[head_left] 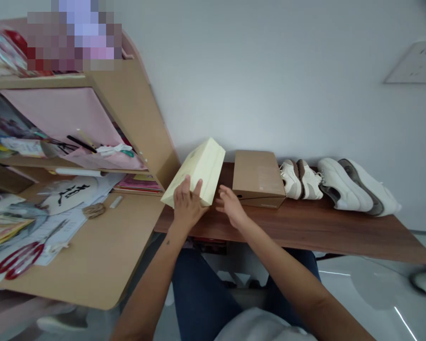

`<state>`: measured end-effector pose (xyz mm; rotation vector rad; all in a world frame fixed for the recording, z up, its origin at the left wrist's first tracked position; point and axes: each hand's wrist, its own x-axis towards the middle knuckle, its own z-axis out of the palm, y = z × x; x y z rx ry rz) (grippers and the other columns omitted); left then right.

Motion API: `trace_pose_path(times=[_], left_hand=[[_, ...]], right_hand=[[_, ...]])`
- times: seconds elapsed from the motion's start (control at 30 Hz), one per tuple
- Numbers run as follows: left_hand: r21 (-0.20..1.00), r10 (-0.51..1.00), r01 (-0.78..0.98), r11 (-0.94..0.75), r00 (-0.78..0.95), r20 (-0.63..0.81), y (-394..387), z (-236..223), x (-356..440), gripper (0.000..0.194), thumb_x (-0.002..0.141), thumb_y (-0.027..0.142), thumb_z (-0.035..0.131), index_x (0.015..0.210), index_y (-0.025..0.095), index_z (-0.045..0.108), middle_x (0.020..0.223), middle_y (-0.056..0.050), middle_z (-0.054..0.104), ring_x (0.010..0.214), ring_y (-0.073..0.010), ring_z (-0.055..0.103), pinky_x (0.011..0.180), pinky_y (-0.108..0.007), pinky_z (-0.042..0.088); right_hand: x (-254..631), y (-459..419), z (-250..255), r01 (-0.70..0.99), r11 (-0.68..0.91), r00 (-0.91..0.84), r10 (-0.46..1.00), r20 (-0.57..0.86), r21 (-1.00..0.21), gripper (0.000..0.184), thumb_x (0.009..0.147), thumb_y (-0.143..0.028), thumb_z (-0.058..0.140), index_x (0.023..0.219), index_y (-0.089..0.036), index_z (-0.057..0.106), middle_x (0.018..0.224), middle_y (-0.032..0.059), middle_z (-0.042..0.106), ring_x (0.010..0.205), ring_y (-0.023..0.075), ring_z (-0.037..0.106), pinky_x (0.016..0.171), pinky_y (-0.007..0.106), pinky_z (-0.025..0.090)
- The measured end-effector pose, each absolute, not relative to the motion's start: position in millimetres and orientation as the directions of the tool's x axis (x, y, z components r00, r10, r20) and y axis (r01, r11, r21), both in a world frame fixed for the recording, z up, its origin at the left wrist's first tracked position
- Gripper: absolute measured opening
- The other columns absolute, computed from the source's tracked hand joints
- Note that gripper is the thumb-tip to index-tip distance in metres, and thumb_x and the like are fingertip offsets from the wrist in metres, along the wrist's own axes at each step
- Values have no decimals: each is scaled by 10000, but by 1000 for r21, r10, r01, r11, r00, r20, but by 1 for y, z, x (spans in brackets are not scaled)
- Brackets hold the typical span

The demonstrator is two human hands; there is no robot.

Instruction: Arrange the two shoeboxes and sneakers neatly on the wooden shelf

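Note:
A pale yellow box [206, 163] sits tilted at the left end of the dark wooden board, close to the desk's side. My left hand [187, 202] grips its near end, thumb and fingers pressed on the surfaces; the underside of the box is hidden. Just right of it, my right hand [232, 207] is held apart from the box with its fingers spread and nothing in them. Beside that hand stands a closed brown cardboard box [258, 173].
White-and-brown sneakers [309, 180] and larger white shoes [346, 184] line the wooden board [323, 227] to the right. At left, a desk [92, 265] holds red-handled scissors [28, 255], a twine bundle [94, 210] and papers beneath a shelf unit [128, 104]. A wall lies behind.

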<state>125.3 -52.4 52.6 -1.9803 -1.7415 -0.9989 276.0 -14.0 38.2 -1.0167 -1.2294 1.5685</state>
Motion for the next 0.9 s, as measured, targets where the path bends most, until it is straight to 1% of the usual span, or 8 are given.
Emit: trace_pose_path(times=[0.1, 0.23, 0.37, 0.43, 0.5, 0.57, 0.67, 0.9], left_hand=[[144, 787, 936, -320, 178, 591, -61, 37, 130, 756, 791, 425, 702, 1456, 186, 435, 1552, -234, 359, 1455, -359, 320, 1173, -518, 231], [271, 785, 885, -378, 151, 601, -67, 27, 129, 831, 849, 500, 609, 1518, 125, 292, 1582, -258, 285, 1484, -321, 270, 1151, -483, 304], [592, 644, 799, -107, -397, 653, -54, 27, 91, 793, 863, 522, 586, 1493, 118, 324, 1582, -250, 288, 1497, -318, 230, 1200, -499, 197], [813, 598, 583, -6, -649, 470, -43, 26, 72, 740, 878, 551, 557, 1443, 104, 387, 1535, -255, 371, 1455, -323, 327, 1179, -497, 260], [923, 652, 383, 44, -711, 263, -34, 23, 65, 651, 879, 554, 560, 1348, 109, 484, 1419, -239, 520, 1347, -317, 481, 1133, -482, 352], [948, 682, 308, 77, -710, 175, -31, 18, 70, 594, 850, 545, 613, 1267, 129, 543, 1316, -207, 610, 1247, -308, 570, 1100, -469, 401], [950, 625, 302, 85, -758, 185, -31, 11, 88, 600, 824, 548, 653, 1262, 152, 545, 1285, -174, 635, 1203, -288, 599, 1086, -441, 423], [967, 680, 246, 58, -719, 142, -24, 19, 85, 676, 812, 541, 674, 1332, 144, 501, 1379, -187, 572, 1300, -275, 536, 1131, -380, 375]], right_hand=[[285, -11, 48, -263, -290, -341, 920, -192, -920, 537, 918, -519, 495, 1419, -328, 473, 1361, 75, 605, 1068, 257, 657, 924, 508, 537], [282, -8, 38, -285, -292, -340, 921, -188, -913, 471, 894, -514, 559, 1299, -276, 590, 1332, 83, 629, 1192, 268, 607, 1003, 497, 495], [279, -7, 22, -136, -146, -274, 956, -105, -980, 625, 819, -541, 664, 1380, -300, 531, 1482, 59, 513, 1374, 284, 456, 1154, 517, 332], [273, -9, 18, -33, -75, -285, 956, -62, -997, 826, 752, -564, 729, 1466, -263, 441, 1547, 83, 427, 1434, 296, 374, 1202, 498, 250], [265, -10, 15, 35, -37, -301, 953, -45, -999, 1009, 716, -585, 753, 1541, -206, 311, 1597, 117, 329, 1481, 309, 284, 1225, 490, 194], [258, -8, 14, 68, -18, -284, 958, -36, -998, 1068, 740, -606, 719, 1573, -174, 209, 1622, 131, 263, 1510, 309, 207, 1234, 493, 161], [255, 0, 12, 93, 28, -277, 961, 1, -995, 1013, 803, -627, 640, 1584, -193, 164, 1636, 107, 232, 1527, 290, 148, 1240, 486, 140], [266, 13, 17, 123, 62, -337, 941, 17, -990, 1046, 810, -683, 596, 1596, -199, 102, 1659, 81, 153, 1535, 268, 111, 1247, 459, 103]])
